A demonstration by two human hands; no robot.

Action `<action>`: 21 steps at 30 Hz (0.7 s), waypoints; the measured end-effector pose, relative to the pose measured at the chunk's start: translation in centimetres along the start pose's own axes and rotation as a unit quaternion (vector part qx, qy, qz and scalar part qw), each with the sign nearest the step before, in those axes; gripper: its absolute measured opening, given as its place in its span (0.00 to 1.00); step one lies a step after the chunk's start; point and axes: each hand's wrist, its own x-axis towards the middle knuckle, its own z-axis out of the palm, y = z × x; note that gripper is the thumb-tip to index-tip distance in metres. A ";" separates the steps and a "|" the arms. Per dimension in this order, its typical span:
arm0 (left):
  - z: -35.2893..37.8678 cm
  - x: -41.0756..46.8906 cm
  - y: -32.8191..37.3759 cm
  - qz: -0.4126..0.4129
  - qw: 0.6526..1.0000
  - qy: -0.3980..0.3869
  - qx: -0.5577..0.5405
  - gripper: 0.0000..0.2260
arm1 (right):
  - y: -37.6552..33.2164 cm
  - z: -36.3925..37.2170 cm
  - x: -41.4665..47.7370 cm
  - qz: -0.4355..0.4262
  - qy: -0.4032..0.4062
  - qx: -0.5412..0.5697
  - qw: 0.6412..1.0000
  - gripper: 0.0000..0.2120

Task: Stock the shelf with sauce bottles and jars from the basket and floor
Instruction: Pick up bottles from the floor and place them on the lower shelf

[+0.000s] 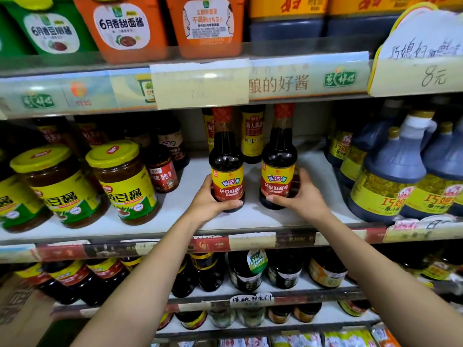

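Forearms are reaching up to the middle shelf [253, 221]. Left hand [208, 199] is gripping 1 soy sauce bottle [226, 171] at its label; right hand [304, 196] is gripping another soy sauce bottle [279, 166] likewise. Both bottles are standing upright near the shelf front. Likely heavy, slick, breakable; low body grip is suiting best.

Showing two bare forearms, sleeveless to frame edge; left hand [209, 201] and right hand [304, 199] wearing no gloves, rings or watch.
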 end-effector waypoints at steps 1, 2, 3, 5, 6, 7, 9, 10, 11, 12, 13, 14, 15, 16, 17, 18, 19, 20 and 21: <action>0.2 0.0 -0.1 0.002 1.000 0.016 0.002 0.38 | -0.4 0.3 -0.2 -0.004 0.017 -0.014 1.000 0.39; 0.4 0.1 -0.1 0.002 1.000 0.027 0.004 0.39 | -0.9 0.6 -0.4 -0.008 0.029 -0.026 0.999 0.39; 0.4 0.1 -0.1 0.001 0.999 0.033 0.008 0.39 | -1.1 0.9 -0.4 -0.007 0.037 -0.037 0.999 0.39; 0.3 0.2 -0.1 -0.002 0.999 0.039 0.012 0.39 | -1.4 1.1 -0.4 -0.010 0.049 -0.057 0.997 0.39; 0.2 0.1 -0.1 -0.003 0.999 0.040 0.013 0.39 | -1.4 1.0 -0.4 -0.010 0.051 -0.063 0.997 0.38; 0.1 0.2 -0.2 -0.004 0.999 0.041 0.015 0.39 | -1.3 1.0 -0.3 -0.006 0.048 -0.065 0.997 0.38; 0.0 0.2 -0.2 -0.004 0.999 0.035 0.011 0.38 | -1.1 0.8 -0.1 0.001 0.038 -0.060 0.997 0.39; -0.1 0.2 -0.2 -0.005 1.000 0.029 0.004 0.36 | -1.0 0.7 0.0 0.004 0.030 -0.056 0.998 0.39; -0.1 0.2 -0.2 -0.005 1.000 0.019 -0.001 0.34 | -0.8 0.5 0.2 0.008 0.021 -0.052 0.998 0.40; -0.1 0.2 -0.1 -0.006 1.000 0.010 0.000 0.33 | -0.8 0.4 0.3 0.010 0.010 -0.048 0.999 0.40; -0.1 0.2 0.0 -0.005 1.000 0.003 0.000 0.32 | -0.7 0.2 0.4 0.013 0.000 -0.044 0.999 0.41; -0.2 0.2 0.1 -0.005 1.000 -0.003 -0.003 0.31 | -0.7 0.1 0.6 0.014 -0.008 -0.042 0.999 0.42; -0.2 0.3 0.1 -0.007 1.000 -0.007 -0.009 0.31 | -0.6 0.0 0.7 0.016 -0.015 -0.041 0.999 0.43; -0.2 0.3 0.1 -0.008 1.000 -0.011 -0.015 0.31 | -0.6 -0.1 0.8 0.016 -0.020 -0.042 0.999 0.44; -0.1 0.3 0.1 -0.008 1.000 -0.015 -0.018 0.31 | -0.6 -0.1 0.8 0.017 -0.024 -0.042 0.999 0.44; -0.1 0.3 0.0 -0.007 1.000 -0.019 -0.019 0.31 | -0.5 -0.2 0.8 0.016 -0.028 -0.042 0.999 0.44; -0.1 0.3 0.1 -0.007 1.000 -0.022 -0.020 0.31 | -0.4 -0.2 0.9 0.016 -0.032 -0.040 0.999 0.44; -0.1 0.3 0.0 -0.008 0.999 -0.024 -0.023 0.31 | -0.4 -0.2 0.9 0.018 -0.037 -0.037 0.998 0.45; -0.1 0.3 0.0 -0.009 0.999 -0.024 -0.024 0.31 | -0.4 -0.3 0.9 0.019 -0.041 -0.034 0.998 0.45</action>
